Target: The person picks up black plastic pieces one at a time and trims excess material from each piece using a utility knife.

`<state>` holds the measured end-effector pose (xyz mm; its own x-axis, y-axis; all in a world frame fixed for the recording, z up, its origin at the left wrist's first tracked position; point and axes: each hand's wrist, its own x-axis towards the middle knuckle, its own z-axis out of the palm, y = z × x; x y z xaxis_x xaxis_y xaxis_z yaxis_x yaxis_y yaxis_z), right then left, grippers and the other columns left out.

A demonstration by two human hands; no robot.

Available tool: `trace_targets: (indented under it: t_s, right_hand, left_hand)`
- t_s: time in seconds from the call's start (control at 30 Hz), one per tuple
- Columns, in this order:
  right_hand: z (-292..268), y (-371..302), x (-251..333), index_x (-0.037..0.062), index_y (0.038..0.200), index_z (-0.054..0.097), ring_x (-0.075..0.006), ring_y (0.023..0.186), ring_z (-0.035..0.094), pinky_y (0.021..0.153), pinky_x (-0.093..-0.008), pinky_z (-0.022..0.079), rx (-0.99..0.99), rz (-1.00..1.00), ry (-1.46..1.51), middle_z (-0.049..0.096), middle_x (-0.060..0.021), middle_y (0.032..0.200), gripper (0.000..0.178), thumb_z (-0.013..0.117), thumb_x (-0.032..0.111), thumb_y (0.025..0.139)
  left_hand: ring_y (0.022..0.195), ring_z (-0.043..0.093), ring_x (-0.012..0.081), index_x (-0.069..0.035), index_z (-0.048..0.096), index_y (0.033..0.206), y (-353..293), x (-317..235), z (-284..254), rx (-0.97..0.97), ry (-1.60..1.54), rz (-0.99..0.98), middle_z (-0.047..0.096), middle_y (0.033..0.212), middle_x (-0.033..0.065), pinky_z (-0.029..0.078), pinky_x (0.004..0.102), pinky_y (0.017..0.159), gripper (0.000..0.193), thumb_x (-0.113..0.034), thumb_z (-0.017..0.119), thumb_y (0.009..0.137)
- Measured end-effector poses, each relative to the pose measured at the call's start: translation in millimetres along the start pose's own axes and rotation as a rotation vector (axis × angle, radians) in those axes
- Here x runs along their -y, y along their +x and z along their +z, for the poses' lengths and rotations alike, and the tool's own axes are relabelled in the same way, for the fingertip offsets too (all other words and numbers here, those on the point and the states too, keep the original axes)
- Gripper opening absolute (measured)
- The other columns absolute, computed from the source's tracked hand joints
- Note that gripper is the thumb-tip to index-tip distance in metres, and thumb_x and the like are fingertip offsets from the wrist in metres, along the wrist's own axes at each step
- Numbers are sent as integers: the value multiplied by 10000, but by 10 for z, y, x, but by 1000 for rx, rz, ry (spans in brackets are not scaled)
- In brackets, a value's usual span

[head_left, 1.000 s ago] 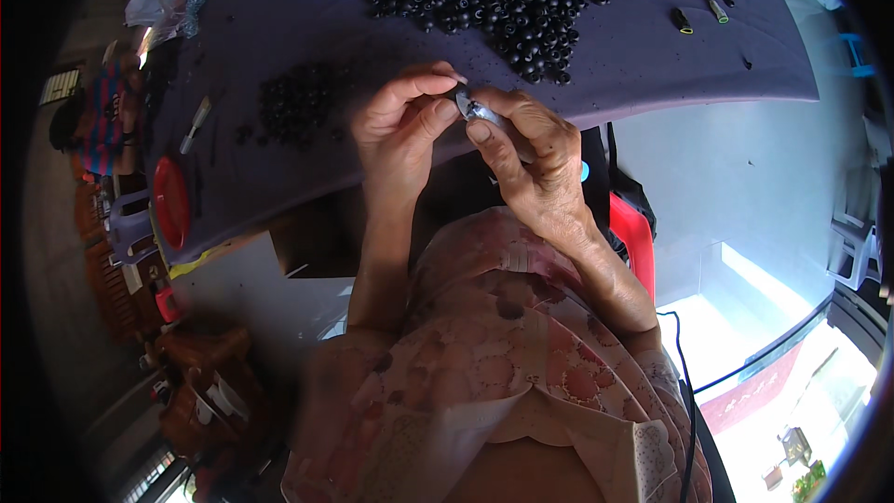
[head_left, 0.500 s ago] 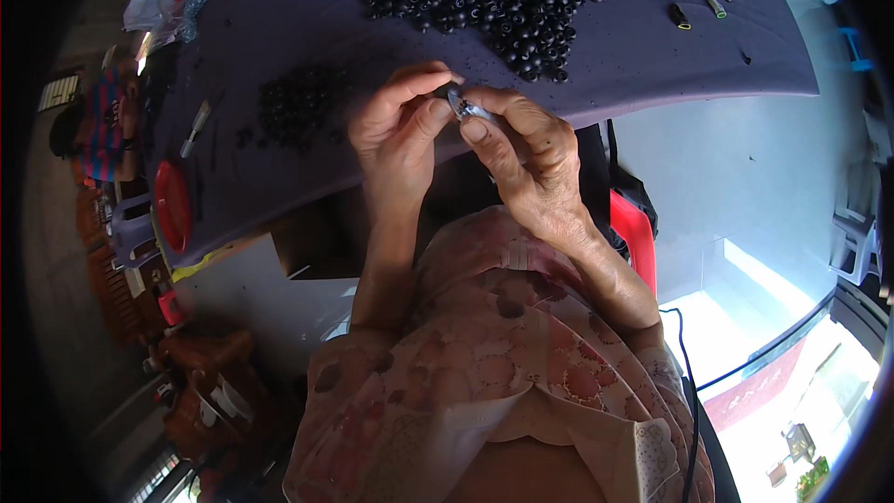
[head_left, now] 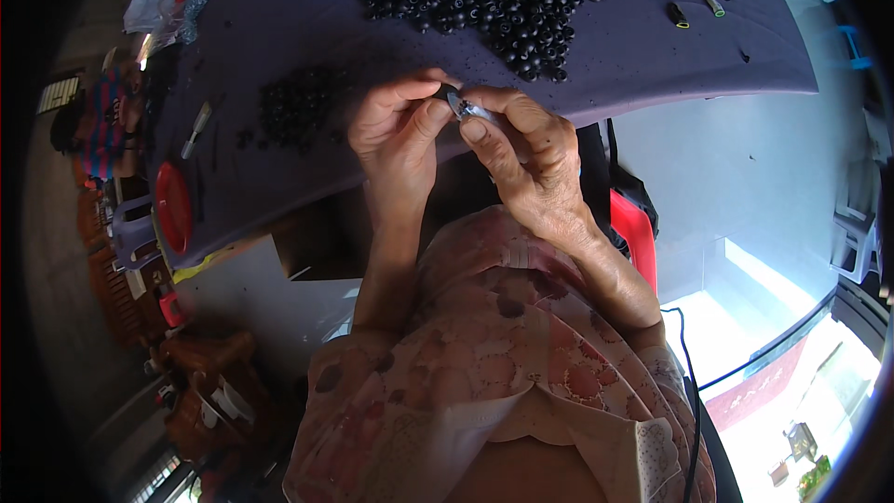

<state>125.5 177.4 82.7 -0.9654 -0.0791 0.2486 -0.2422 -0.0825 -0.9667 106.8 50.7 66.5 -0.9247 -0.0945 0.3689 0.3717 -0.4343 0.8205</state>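
One small black piece (head_left: pixel 447 91) is pinched by left hand (head_left: pixel 399 126); right hand (head_left: pixel 535 144) pinches silvery tool (head_left: pixel 478 113): better to press gently.

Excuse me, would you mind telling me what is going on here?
A person's left hand has a small black piece in its grip, and their right hand pinches a partly hidden, shiny pale object close against it. Both hands are raised near the edge of the purple tablecloth. Beyond them lies a large pile of black ring-like pieces, with a smaller dark pile to the left.
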Motion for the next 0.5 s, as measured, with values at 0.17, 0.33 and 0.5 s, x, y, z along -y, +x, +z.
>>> trace_targets:
  t_s: [0.17, 0.33, 0.5]
  right_hand:
    - [-15, 8, 41, -23, 942, 570, -35, 654, 477, 591, -171, 402, 27, 87, 48, 569, 7, 734, 161, 561, 90, 827]
    - [-35, 37, 23, -21, 963, 581, -49, 718, 500, 668, -180, 410, 44, 136, 102, 586, -3, 784, 180, 572, 88, 821]
    - [-36, 59, 17, -18, 974, 586, -49, 751, 498, 703, -179, 403, 65, 204, 211, 589, -7, 817, 178, 561, 78, 827]
  left_hand:
    - [829, 572, 175, 26, 543, 880, 3, -15, -4, 6, 18, 11, 583, 917, 146, 475, 275, 776, 173, 105, 580, 731]
    - [819, 576, 175, 24, 547, 860, 16, 2, -34, 27, 135, 78, 586, 910, 148, 486, 267, 751, 169, 118, 580, 724]
    - [813, 576, 171, 9, 577, 885, 25, 10, -49, 61, 150, 91, 601, 923, 145, 465, 285, 773, 150, 78, 567, 753]
